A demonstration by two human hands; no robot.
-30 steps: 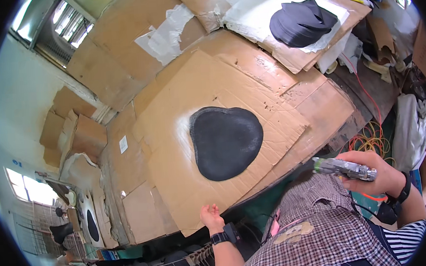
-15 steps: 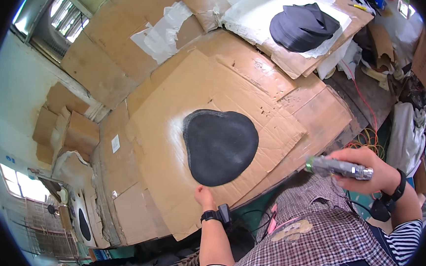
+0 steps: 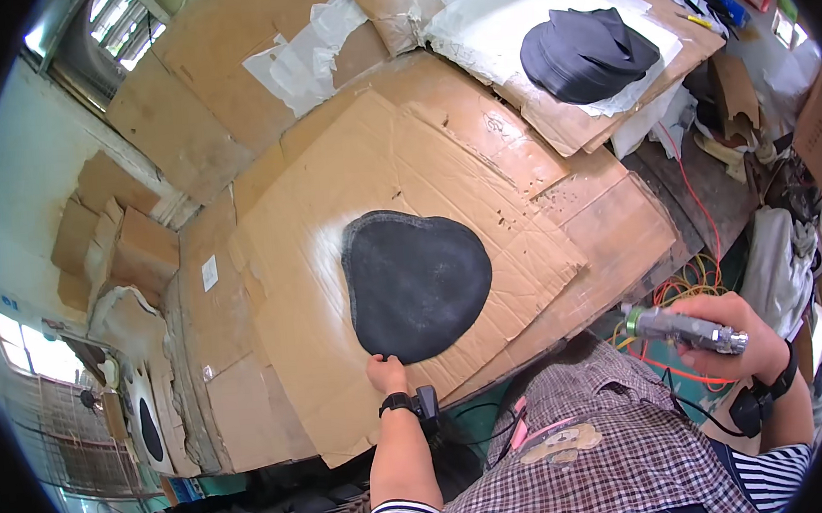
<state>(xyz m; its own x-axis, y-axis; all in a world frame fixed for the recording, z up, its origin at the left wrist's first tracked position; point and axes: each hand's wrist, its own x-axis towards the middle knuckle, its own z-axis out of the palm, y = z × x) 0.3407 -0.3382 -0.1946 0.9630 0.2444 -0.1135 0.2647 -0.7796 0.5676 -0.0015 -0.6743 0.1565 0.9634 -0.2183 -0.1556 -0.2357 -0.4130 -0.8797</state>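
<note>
Fingertips of the left hand point(image 3: 386, 373) pinch the near edge of the dark rounded piece point(image 3: 416, 283), which lies flat on the big cardboard sheet point(image 3: 297, 264) in the middle of the counter. Over at the right, the right hand point(image 3: 726, 334) closes its grip around a metal spray tool point(image 3: 683, 328), nozzle pointing left toward the piece. A pale sprayed halo rings the piece's left side. To handle the edge well, the pinch should probably stay light and low, lifting evenly. More dark pieces point(image 3: 587, 49) are stacked at the far right.
</note>
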